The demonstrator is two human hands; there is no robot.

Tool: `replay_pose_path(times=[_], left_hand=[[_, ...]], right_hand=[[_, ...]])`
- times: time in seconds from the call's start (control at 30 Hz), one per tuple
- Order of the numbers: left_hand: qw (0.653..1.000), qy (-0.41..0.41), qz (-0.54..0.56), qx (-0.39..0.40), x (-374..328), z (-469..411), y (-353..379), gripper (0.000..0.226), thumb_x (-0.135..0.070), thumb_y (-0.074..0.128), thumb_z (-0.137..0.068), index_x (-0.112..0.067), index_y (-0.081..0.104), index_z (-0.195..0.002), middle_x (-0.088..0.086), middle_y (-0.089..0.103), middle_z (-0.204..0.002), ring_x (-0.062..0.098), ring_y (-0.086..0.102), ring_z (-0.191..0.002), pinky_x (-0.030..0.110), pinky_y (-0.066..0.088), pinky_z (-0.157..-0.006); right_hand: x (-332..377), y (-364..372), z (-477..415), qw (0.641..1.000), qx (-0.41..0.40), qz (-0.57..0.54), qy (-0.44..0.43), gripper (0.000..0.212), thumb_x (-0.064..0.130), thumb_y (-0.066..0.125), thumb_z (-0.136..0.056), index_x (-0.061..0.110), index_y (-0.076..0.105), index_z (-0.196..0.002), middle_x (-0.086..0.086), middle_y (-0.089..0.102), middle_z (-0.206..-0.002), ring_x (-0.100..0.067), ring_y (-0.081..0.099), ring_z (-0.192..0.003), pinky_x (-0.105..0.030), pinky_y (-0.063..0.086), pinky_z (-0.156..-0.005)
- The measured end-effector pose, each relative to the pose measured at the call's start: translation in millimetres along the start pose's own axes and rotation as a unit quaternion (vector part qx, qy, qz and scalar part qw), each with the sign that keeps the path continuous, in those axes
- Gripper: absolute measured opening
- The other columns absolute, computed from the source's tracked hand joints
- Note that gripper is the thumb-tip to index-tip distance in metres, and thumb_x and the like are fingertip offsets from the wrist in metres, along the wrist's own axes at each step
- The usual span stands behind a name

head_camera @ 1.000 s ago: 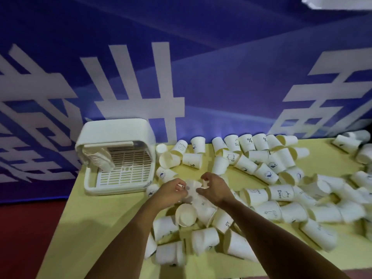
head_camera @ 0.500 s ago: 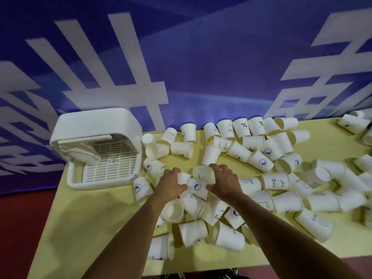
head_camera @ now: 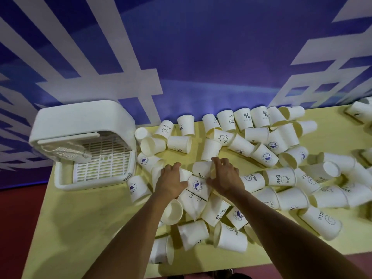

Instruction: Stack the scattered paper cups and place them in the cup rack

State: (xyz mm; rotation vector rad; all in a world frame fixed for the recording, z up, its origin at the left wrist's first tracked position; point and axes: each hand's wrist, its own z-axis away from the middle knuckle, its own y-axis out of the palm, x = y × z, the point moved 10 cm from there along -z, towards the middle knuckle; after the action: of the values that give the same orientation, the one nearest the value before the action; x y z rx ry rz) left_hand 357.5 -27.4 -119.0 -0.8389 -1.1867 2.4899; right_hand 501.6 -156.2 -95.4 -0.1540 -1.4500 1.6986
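left hand (head_camera: 173,183) grips plain cup (head_camera: 184,174), right hand (head_camera: 224,178) grips hello cup (head_camera: 201,169); held close, likely for nesting. cup rack (head_camera: 84,121) sits open nearby.

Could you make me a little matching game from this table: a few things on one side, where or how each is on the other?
1 cup rack
2 whale-print cup
3 % cup
4 table

A back row, by the blue wall
B between left hand and right hand
C table's left end
D yellow

Pairs: 1-C, 2-B, 3-A, 4-D
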Motion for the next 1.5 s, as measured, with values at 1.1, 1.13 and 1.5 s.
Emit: replay_pose_path(times=[1.1, 1.13, 1.5], left_hand=[[0.951, -0.031, 0.254, -0.171, 88, 68, -153, 0.068, -0.019, 0.079, -0.075, -0.018, 0.047, -0.135, 0.004, 0.059, -0.126, 0.017, 0.058, -0.105, 0.028, 0.046, -0.084], [0.948, -0.039, 0.259, -0.182, 104, 75, -162, 0.070, -0.018, 0.080, -0.074, -0.017, 0.046, -0.135, 0.005, 0.058, -0.126, 0.019, 0.057, -0.107, 0.028, 0.046, -0.086], [0.915, -0.123, 0.279, -0.265, 258, 107, -204, 0.080, -0.020, 0.082, -0.070, -0.016, 0.044, -0.141, 0.003, 0.039, -0.123, 0.028, 0.049, -0.120, 0.039, 0.043, -0.104]], right_hand=[[171, -61, -6, 0.985, -0.081, -0.054, -0.141, 0.088, 0.049, 0.075, -0.074, 0.014, 0.036, -0.145, -0.007, 0.049, -0.134, -0.028, 0.051, -0.119, -0.038, 0.045, -0.099], [186, -55, -6, 0.983, -0.074, -0.059, -0.156, 0.088, 0.048, 0.076, -0.074, 0.015, 0.036, -0.145, -0.007, 0.048, -0.135, -0.028, 0.049, -0.121, -0.038, 0.044, -0.100], [317, 20, 4, 0.966, -0.027, -0.056, -0.250, 0.078, 0.048, 0.073, -0.074, 0.023, 0.038, -0.139, 0.001, 0.048, -0.130, -0.019, 0.045, -0.119, -0.029, 0.041, -0.095]])
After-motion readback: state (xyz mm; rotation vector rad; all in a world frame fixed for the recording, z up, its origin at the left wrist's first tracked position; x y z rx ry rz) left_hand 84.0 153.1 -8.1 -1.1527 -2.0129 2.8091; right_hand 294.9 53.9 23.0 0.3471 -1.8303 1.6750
